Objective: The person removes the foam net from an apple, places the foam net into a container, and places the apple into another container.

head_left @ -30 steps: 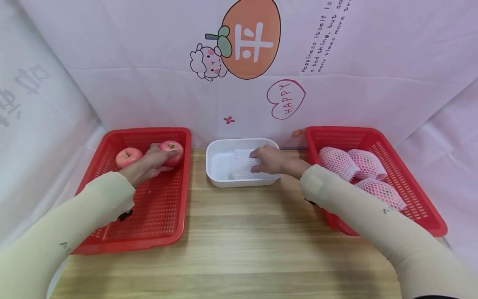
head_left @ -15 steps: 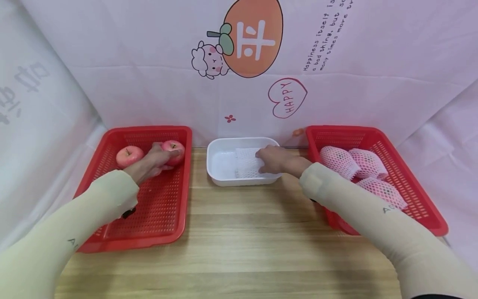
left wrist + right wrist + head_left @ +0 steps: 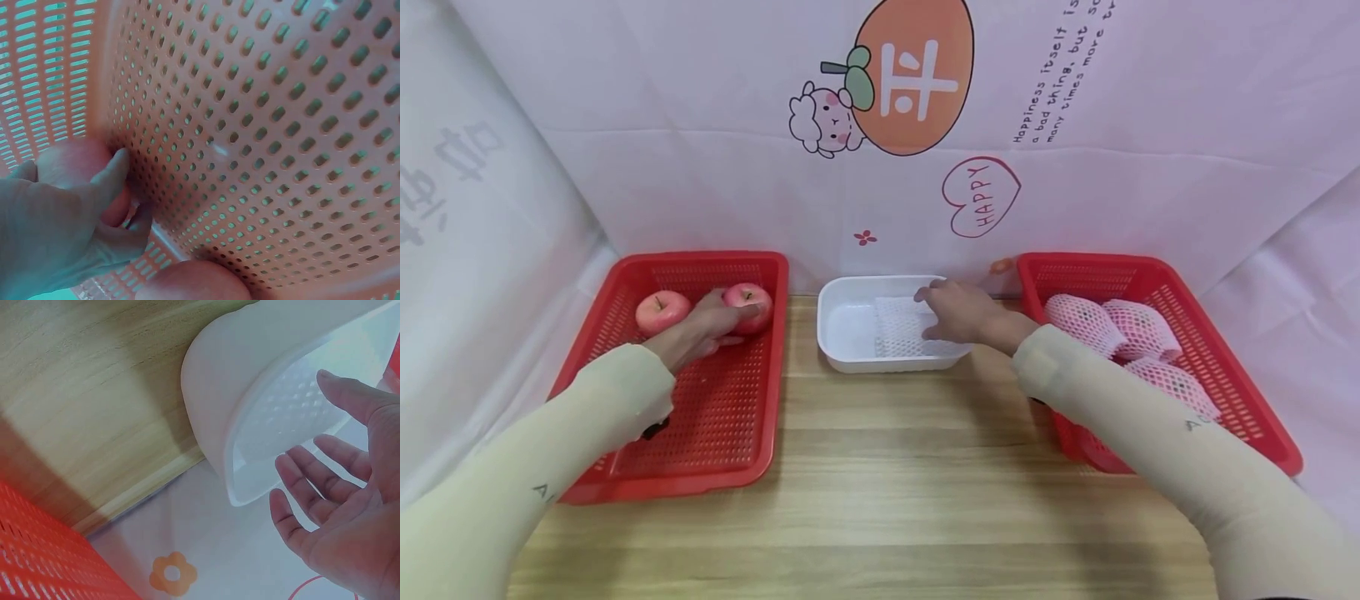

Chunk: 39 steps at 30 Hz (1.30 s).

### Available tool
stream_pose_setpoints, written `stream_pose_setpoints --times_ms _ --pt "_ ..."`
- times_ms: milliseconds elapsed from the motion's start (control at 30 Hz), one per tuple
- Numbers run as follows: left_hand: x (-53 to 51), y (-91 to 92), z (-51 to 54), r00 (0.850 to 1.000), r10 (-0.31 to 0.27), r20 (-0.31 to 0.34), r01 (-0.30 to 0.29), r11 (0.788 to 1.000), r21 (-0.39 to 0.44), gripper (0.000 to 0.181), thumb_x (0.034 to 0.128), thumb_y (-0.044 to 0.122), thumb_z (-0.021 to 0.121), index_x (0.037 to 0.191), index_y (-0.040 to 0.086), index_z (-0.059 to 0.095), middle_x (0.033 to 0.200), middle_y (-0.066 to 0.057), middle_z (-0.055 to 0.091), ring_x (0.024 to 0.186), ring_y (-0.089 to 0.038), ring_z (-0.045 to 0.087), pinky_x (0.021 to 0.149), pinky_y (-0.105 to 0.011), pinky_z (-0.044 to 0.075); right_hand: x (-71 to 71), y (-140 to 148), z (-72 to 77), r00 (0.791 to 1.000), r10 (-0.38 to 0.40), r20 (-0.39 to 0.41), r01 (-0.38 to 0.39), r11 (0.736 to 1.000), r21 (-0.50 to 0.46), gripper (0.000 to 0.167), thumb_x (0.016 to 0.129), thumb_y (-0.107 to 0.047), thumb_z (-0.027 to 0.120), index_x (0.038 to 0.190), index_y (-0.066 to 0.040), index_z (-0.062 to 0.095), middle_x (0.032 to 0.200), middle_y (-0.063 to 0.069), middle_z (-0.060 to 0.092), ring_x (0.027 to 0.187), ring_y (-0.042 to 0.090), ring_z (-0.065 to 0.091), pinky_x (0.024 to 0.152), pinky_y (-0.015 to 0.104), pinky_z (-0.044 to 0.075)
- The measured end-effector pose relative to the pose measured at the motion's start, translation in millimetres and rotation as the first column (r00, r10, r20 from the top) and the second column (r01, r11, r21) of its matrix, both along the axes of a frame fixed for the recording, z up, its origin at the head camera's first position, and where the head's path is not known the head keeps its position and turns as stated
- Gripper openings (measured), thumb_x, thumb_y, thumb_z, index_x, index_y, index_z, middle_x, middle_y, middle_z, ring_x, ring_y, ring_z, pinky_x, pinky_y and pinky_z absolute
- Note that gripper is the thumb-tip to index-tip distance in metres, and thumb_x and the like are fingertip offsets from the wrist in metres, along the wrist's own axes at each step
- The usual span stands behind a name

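Observation:
In the red basket on the left (image 3: 730,467), my left hand (image 3: 703,325) holds a pink-red apple (image 3: 749,305) at the far right corner. The left wrist view shows thumb and fingers curved around that apple (image 3: 72,165). A second apple (image 3: 662,312) lies to its left. My right hand (image 3: 966,315) hovers at the right end of a white plastic tray (image 3: 850,364), over white foam fruit nets (image 3: 901,325) lying inside. Seen from the right wrist, this hand (image 3: 350,506) has its fingers spread, with nothing between them.
Another red basket (image 3: 1232,350) stands on the right, holding several apples in foam nets (image 3: 1138,329), partly behind my right sleeve (image 3: 1120,425). A wooden tabletop (image 3: 865,483) lies in front. A printed white cloth (image 3: 715,183) hangs behind the containers.
My right hand has drawn back slightly to the right over the tray, baring more of the foam nets. My left hand stays around the apple. The head view has shifted slightly.

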State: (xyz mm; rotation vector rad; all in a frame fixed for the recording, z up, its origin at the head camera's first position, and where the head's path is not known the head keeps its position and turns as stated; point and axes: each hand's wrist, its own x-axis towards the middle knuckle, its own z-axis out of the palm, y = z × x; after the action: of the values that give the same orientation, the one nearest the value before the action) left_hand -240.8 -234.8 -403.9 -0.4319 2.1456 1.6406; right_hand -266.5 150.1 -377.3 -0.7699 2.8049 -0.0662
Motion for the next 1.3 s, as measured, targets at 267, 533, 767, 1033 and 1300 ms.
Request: stream_pose_setpoints --times_ms 267,533,767,1033,1300 --pt "4.3 -3.6 -3.4 0.999 0.035 -0.011 -0.035 0.999 -0.027 0.074 0.1093 0.022 0.059 0.165 -0.002 0.017 0.162 -0.02 0.033 0.14 -0.031 0.045 0.115 -0.047 0.049 -1.6 4.1 -1.7 1.0 -0.015 -0.015 0.015 1.0 0.0 0.077 0.081 -0.028 0.093 0.149 -0.013 0.06 0.14 0.014 0.065 0.119 0.033 0.068 0.098 0.048 0.06" --pt "4.6 -0.3 -5.5 0.998 0.04 -0.044 -0.041 0.999 -0.034 0.084 0.1082 0.018 0.06 0.168 0.0 0.003 0.169 -0.023 0.024 0.144 -0.033 0.042 0.116 -0.047 0.048 0.4 6.4 -1.0 1.0 0.011 -0.026 -0.011 1.0 -0.001 0.075 0.083 -0.028 0.091 0.149 -0.012 0.06 0.14 0.015 0.066 0.118 0.033 0.068 0.099 0.047 0.06" --pt "6.7 0.1 -2.7 0.999 0.006 -0.032 -0.007 0.999 -0.042 0.093 0.106 0.017 0.063 0.168 0.003 -0.005 0.168 -0.023 0.023 0.143 -0.034 0.04 0.117 -0.049 0.046 1.9 9.7 3.0 0.999 0.032 -0.038 -0.033 0.999 -0.02 0.076 0.082 -0.028 0.091 0.149 -0.011 0.06 0.138 0.016 0.066 0.116 0.033 0.07 0.097 0.047 0.061" --pt "16.1 -7.7 3.1 0.992 -0.087 -0.087 0.065 0.971 -0.232 0.105 0.1009 0.024 0.072 0.167 0.001 -0.006 0.168 -0.028 0.021 0.146 -0.042 0.033 0.125 -0.06 0.031 4.2 14.4 11.4 0.999 0.024 -0.045 -0.026 0.999 -0.04 0.079 0.081 -0.029 0.093 0.15 -0.012 0.059 0.139 0.015 0.066 0.115 0.034 0.071 0.095 0.049 0.062" --pt "24.4 -9.9 9.0 0.97 -0.188 -0.156 0.12 0.922 -0.367 0.111 0.0969 0.023 0.077 0.167 -0.001 -0.006 0.164 -0.033 0.027 0.144 -0.047 0.037 0.122 -0.066 0.032 9.6 17.3 21.2 0.998 0.024 -0.063 -0.027 0.998 -0.056 0.08 0.08 -0.029 0.094 0.15 -0.012 0.059 0.142 0.017 0.064 0.121 0.036 0.068 0.094 0.048 0.062"
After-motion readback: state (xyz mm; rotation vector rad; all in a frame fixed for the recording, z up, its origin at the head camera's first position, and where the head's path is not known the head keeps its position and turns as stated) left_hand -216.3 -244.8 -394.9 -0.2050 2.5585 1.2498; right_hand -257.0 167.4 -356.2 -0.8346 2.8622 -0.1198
